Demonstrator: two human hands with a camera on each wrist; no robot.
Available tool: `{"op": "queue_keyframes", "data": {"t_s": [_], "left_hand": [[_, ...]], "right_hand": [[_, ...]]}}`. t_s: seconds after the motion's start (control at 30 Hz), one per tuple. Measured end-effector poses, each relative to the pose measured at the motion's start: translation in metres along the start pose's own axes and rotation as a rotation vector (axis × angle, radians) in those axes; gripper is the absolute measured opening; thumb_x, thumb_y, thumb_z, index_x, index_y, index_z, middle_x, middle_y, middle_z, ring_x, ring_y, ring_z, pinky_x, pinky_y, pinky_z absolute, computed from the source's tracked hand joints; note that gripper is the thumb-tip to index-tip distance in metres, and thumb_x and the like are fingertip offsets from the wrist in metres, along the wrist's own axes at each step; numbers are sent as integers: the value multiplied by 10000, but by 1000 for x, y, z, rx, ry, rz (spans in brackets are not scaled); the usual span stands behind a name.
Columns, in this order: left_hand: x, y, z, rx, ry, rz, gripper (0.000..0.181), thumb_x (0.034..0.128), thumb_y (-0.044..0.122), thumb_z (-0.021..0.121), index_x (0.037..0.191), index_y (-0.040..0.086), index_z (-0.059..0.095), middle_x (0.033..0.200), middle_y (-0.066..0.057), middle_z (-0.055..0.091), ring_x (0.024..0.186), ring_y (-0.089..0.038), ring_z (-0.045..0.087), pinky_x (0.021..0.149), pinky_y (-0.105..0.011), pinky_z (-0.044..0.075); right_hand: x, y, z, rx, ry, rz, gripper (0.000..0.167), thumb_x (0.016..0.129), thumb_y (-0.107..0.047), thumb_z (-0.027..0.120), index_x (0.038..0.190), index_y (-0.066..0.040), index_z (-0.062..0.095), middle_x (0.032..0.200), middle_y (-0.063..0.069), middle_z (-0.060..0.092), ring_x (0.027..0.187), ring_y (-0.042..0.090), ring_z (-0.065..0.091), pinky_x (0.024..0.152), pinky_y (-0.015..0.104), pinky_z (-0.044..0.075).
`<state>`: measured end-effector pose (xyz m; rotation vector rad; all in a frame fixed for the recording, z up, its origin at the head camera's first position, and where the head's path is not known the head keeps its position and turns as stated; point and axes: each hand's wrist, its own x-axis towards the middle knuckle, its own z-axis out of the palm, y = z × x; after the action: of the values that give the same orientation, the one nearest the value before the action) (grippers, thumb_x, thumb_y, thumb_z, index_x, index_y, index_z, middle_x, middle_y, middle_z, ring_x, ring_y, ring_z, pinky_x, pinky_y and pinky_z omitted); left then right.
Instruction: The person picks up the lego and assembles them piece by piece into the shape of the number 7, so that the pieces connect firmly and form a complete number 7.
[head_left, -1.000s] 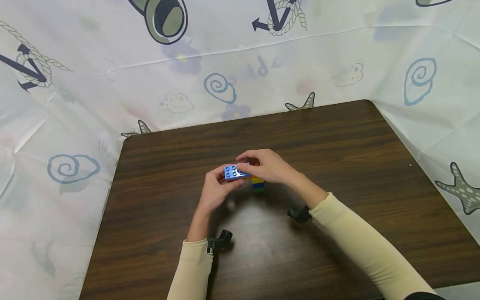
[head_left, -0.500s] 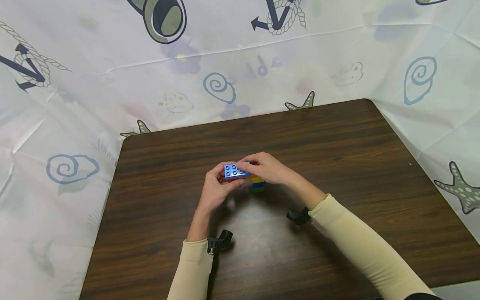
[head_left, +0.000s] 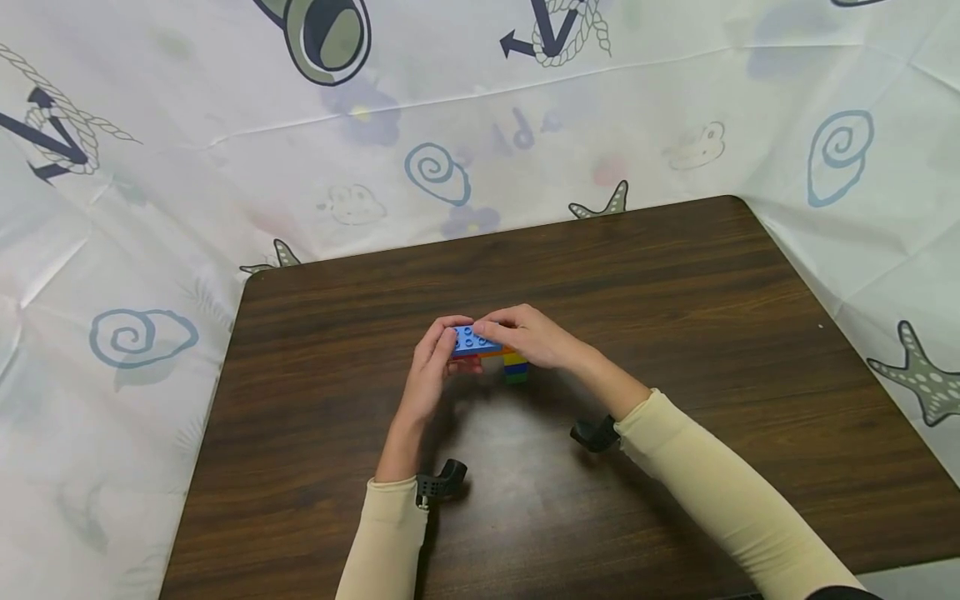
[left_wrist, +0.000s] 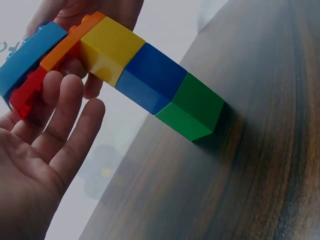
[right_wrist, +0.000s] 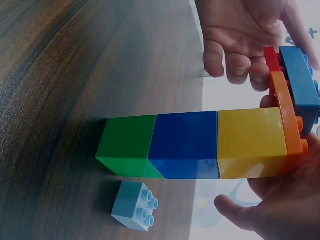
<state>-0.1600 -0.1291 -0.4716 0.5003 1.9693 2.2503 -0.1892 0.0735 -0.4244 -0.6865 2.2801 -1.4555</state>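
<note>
Blue brick [head_left: 472, 341] spans red brick [right_wrist: 271, 59] and orange brick [right_wrist: 289, 122] above our tower [right_wrist: 185, 142] | left hand [head_left: 424, 377] pinches its overhanging end; right hand [head_left: 536, 337] grips its tower end | we should brace beneath, pressing squarely

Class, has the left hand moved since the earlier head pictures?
Yes: against the green brick, the left hand has shifted its thumb left and forward, to the left end of the blue brick.
</note>
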Motion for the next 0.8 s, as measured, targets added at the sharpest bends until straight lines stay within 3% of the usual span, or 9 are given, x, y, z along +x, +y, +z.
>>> {"op": "queue_keyframes", "data": {"t_s": [0.33,0.8], "left_hand": [[0,1,1,-15,24,3,366,1065,275,409,1251,-29,492,1025,-137,594,721,-281,624,690,-401,588],[0,-1,2,-67,36,26,348,1062,241,435,1221,-67,467,952,-150,607,669,-250,637,650,-382,588]], "right_hand": [[2,1,1,32,6,-11,370,1027,-280,510,1265,-28,641,1116,83,668,937,249,555,802,340,491],[3,0,3,60,14,-4,361,1031,-254,510,1273,-15,631,1124,92,667,933,252,559,805,326,492]]}}
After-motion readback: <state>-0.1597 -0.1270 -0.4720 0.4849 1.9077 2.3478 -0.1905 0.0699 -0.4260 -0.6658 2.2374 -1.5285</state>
